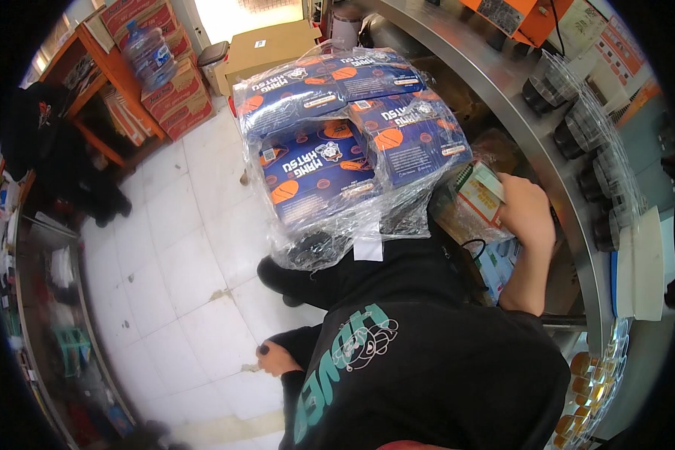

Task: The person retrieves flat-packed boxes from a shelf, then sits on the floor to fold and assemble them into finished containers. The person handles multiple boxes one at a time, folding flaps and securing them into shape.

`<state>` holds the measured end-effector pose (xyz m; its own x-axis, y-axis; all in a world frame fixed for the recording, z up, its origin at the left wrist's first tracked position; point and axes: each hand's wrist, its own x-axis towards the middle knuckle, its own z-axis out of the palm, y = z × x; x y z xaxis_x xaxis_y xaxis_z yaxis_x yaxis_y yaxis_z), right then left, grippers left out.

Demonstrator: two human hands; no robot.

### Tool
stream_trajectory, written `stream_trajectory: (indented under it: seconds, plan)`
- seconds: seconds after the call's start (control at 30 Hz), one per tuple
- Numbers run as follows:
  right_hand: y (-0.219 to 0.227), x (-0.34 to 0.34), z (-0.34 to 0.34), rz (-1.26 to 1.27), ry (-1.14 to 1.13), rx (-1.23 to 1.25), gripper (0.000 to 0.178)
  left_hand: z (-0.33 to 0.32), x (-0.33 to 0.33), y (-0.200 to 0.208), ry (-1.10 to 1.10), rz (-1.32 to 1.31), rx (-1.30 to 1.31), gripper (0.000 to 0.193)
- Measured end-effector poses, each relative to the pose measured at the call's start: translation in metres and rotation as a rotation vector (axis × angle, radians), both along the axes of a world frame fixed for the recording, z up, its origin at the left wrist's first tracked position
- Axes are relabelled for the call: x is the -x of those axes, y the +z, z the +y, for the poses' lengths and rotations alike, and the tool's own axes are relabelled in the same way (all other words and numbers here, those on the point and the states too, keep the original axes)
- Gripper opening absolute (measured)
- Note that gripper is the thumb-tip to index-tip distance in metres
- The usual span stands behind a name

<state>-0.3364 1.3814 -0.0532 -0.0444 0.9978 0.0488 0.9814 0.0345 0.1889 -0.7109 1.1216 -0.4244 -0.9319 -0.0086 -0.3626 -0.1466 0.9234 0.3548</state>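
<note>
My right hand point(529, 212) reaches under the steel counter on the right. Its curled fingers are on a small spiral notepad point(478, 193) with a pale and red-orange cover, which lies against clear plastic. The fingertips are partly hidden. My left hand point(278, 358) is low beside my leg with its fingers curled, and a small dark spot shows at them that I cannot make out. In front of me a bundle of blue and orange printed boxes point(319, 176) sits in torn clear plastic wrap point(315, 244). A white paper slip point(368, 244) hangs beneath it.
The steel counter edge point(495, 97) curves along my right, with stacked black cups point(577, 131) on it. Ahead are a brown carton point(270, 49), red cartons point(176, 97), a water jug point(148, 56) and an orange shelf point(101, 67). A glass case point(64, 322) lines the left.
</note>
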Motion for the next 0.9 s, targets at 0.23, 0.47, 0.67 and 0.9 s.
stream_trajectory:
  seconds: [0.23,0.47,0.67,0.9]
  plan:
    - [0.088,-0.001,-0.063,0.288,0.157,-0.132,0.049,0.002,0.004,-0.012,0.005,0.075,0.024,0.049]
    - [0.17,0.029,-0.105,0.281,0.512,0.123,0.039,0.006,0.007,-0.015,0.067,0.083,0.028,0.05]
    - [0.216,0.076,-0.081,0.143,1.15,0.418,0.043,0.005,0.006,-0.014,0.111,0.083,0.061,0.054]
    - [0.22,0.2,-0.072,-0.224,1.591,0.731,0.054,-0.018,0.005,-0.025,0.261,0.161,0.067,0.055]
